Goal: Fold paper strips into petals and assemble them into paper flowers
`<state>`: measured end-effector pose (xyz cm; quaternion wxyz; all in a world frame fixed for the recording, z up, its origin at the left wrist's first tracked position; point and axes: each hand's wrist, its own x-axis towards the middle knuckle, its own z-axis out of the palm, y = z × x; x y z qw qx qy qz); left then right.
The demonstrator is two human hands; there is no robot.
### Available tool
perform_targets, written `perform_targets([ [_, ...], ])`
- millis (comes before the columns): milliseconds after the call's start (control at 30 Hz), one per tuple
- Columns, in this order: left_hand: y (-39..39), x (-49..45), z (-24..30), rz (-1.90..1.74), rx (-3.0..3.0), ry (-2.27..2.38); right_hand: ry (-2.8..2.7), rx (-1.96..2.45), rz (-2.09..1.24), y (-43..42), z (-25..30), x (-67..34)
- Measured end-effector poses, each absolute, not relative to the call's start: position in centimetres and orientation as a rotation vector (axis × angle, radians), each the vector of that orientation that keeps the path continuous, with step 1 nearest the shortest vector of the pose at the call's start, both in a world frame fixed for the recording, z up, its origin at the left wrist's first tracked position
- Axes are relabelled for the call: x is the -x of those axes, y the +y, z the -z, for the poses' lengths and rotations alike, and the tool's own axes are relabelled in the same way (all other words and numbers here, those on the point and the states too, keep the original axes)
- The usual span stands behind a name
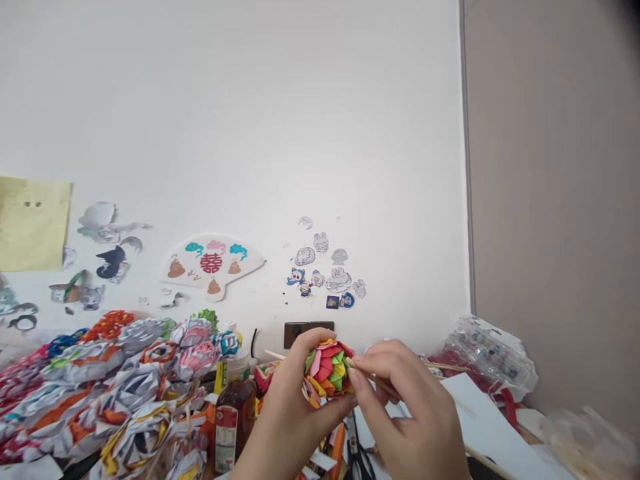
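A paper flower [327,368] with red, pink, green, yellow and orange folded petals sits in my left hand [287,400], whose fingers and thumb curl around it. My right hand [417,407] comes in from the right. Its thumb and index finger pinch a thin wooden stick [373,377], with the tip against the flower's right side. Whether the tip goes in between the petals I cannot tell. Below the hands lie a pair of black-handled scissors [356,457] and orange and white paper scraps [338,448].
Many paper flowers [135,373] are heaped at the left. A brown bottle with a red and white label [227,427] stands beside my left forearm. White paper [493,420] and a clear plastic pack [493,353] lie at the right. Behind rises a white wall [300,133] with paper cut-outs.
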<state>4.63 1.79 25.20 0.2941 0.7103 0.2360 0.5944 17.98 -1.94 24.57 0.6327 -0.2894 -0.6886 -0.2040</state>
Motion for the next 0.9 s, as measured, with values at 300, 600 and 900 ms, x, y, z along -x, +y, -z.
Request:
perform_targets([
  [300, 2.4, -4.4, -24.8, -1.534, -2.101, 0.642, -1.551, 0.708, 0.483, -1.9, -24.8, -18.1],
  [600, 2.4, -4.5, -24.2, -1.538, -2.035, 0.712, -1.520, 0.807, 0.491, -2.1, -24.8, -18.3],
  [900, 2.2, -4.2, -24.6, -1.530, -2.011, 0.717, -1.488, 0.816, 0.336, -2.2, -24.9, -18.2],
])
